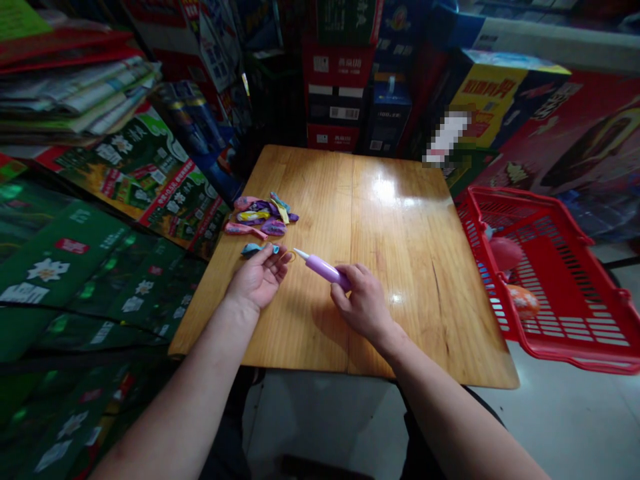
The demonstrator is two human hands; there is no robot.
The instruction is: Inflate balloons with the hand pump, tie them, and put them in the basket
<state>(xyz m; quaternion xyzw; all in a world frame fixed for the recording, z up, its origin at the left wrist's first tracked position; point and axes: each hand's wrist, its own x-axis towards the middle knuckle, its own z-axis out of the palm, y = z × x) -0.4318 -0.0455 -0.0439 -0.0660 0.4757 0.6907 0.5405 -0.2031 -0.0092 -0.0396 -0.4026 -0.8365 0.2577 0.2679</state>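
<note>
A limp light-blue balloon is pinched between the thumb and fingers of my left hand, its open neck toward the right. A thin yellowish loop, like a rubber band, hangs at the fingertips of that hand. My right hand is wrapped round a purple hand balloon pump. The pump's white nozzle points up and left, just short of the left fingers and apart from the balloon. Beyond the left hand, a small pile of uninflated balloons in pink, purple, yellow and blue lies on the wooden table.
To the right of the table stands a red plastic basket with a pink and an orange balloon inside. Stacked green cartons line the left side. Red and blue boxes stand behind the table's far edge.
</note>
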